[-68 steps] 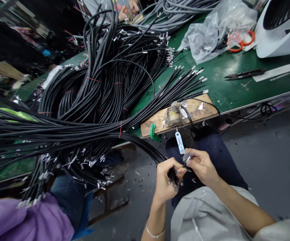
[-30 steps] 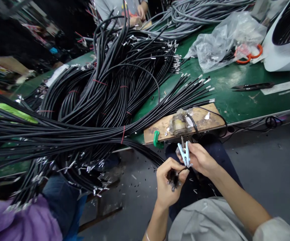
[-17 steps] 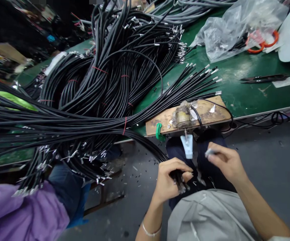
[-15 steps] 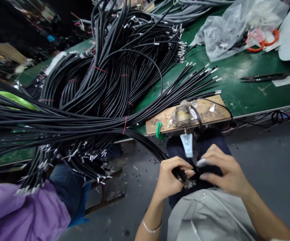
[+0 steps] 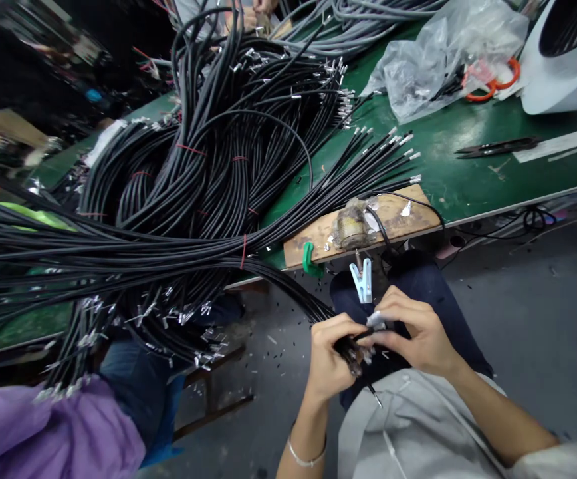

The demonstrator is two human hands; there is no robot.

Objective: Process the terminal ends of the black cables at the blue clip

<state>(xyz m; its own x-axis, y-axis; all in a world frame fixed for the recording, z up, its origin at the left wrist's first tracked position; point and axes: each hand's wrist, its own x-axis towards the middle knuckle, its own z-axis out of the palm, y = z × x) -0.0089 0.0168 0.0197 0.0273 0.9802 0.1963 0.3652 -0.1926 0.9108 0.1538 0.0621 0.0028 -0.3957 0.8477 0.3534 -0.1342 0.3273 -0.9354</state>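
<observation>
My left hand (image 5: 334, 351) is closed around the ends of a bundle of black cables (image 5: 302, 293), which comes down to it from the bench. Stripped tips stick out below its fingers, and one cable end (image 5: 375, 394) hangs lower than the others. Close against it, my right hand (image 5: 415, 332) pinches a black cable between thumb and fingers; a pale grey wrapping covers one fingertip. Just above both hands, a light blue clothespin (image 5: 361, 281) sits on the shaft of a small tape-wrapped motor (image 5: 352, 225). The exact grip is partly blurred.
The motor is fixed to a wooden board (image 5: 408, 211), with a green clamp (image 5: 311, 259) at the bench edge. Large piles of black cables (image 5: 209, 166) cover the left. Snips (image 5: 498, 147), orange-handled scissors (image 5: 480, 90) and a plastic bag (image 5: 413, 73) lie right. A person's purple sleeve (image 5: 69, 432) is nearby.
My right hand has moved left to meet my left hand and its fingers have closed on a cable. The clothespin has turned on the shaft. The whole view has shifted slightly.
</observation>
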